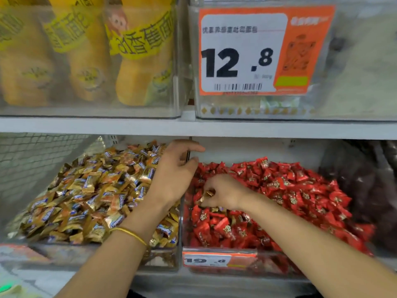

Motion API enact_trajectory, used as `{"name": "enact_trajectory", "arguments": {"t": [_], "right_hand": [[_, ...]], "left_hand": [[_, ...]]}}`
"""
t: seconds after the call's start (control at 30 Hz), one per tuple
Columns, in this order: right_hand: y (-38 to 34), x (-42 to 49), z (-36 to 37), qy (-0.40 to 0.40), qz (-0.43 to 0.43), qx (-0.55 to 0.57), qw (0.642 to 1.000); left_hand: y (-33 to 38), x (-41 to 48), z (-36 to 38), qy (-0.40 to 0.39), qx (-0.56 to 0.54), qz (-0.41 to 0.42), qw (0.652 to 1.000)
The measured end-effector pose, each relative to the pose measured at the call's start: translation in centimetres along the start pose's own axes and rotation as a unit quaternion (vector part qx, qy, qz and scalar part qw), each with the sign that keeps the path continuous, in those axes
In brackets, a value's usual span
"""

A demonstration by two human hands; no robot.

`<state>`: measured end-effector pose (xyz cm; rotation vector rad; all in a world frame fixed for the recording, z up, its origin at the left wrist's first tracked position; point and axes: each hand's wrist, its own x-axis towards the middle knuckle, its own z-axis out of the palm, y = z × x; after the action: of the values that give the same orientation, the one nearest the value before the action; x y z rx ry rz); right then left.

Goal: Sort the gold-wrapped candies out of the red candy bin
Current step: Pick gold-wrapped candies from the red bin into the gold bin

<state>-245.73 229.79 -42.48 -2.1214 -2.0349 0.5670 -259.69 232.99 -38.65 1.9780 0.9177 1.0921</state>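
A clear bin (266, 265) on the lower shelf holds a heap of red-wrapped candies (290, 190). My right hand (225, 192) reaches into its left front part and pinches a gold-wrapped candy (207, 194) among the red ones. A few more gold wrappers (217, 210) show just below that hand. To the left, a second clear bin (86, 252) is piled with gold-wrapped candies (96, 190). My left hand (178, 175) hovers over the divider between the two bins, fingers loosely spread and holding nothing.
A shelf board (193, 127) runs right above the bins, leaving a low gap. Above it stand clear bins with yellow packets (137, 61) and a 12.8 price tag (253, 52). A dark-wrapped candy bin (361, 186) lies at far right. A 19.8 tag (214, 260) fronts the red bin.
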Motion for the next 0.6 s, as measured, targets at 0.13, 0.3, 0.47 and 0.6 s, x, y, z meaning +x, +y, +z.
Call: {"name": "enact_trajectory", "arguments": {"t": [0.13,0.3,0.47,0.6], "right_hand": [[0.9,-0.5,-1.1,0.057,0.016,0.110,0.992],[2.0,-1.2,-2.5,0.029,0.164,0.598,0.784],[1.9,-0.9,-2.7,-0.047,0.180,0.754,0.630],[0.5,0.1,-1.5,0.051,0.115,0.409,0.904]], "left_hand": [[0.0,0.3,0.1,0.010,-0.001,0.003,1.000],[0.1,-0.1,-0.1,-0.003,-0.011,0.002,1.000],[-0.1,-0.6,-0.3,-0.018,-0.037,0.012,0.999],[-0.2,-0.9,-0.3,-0.018,-0.051,0.025,0.998]]}}
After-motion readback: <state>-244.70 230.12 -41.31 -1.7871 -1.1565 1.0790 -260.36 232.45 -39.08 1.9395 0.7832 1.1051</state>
